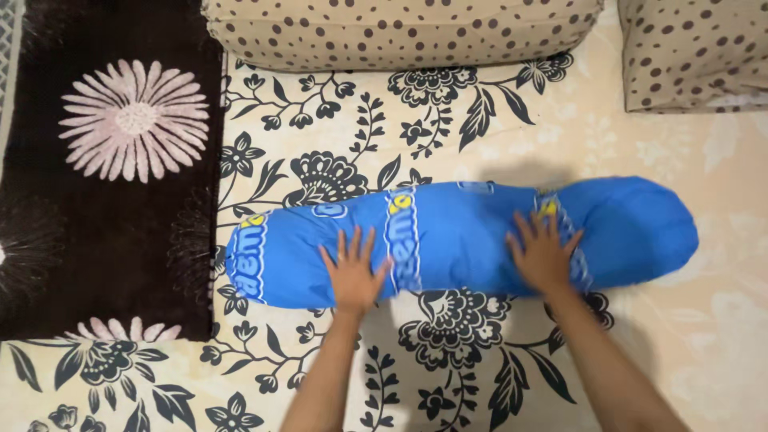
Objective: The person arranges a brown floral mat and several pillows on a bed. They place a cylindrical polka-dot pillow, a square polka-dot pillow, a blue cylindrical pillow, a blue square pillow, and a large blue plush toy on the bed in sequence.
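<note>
Floral bedsheet (496,128): blue bolster (464,236) lies lengthwise left-right; left hand (352,276), right hand (544,256) flat on top, fingers spread open.

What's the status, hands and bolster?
Left hand, right hand flat, fingers spread, on blue bolster. Bolster lying lengthwise on floral sheet. Nothing in the way.

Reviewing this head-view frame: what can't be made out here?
- Underside of the blue bolster: hidden by its own bulk.
- Palms of left hand and right hand: face down on it.
- Two dotted pillows: cut off by the top edge.
- Dark flowered blanket: cut off at left.
</note>
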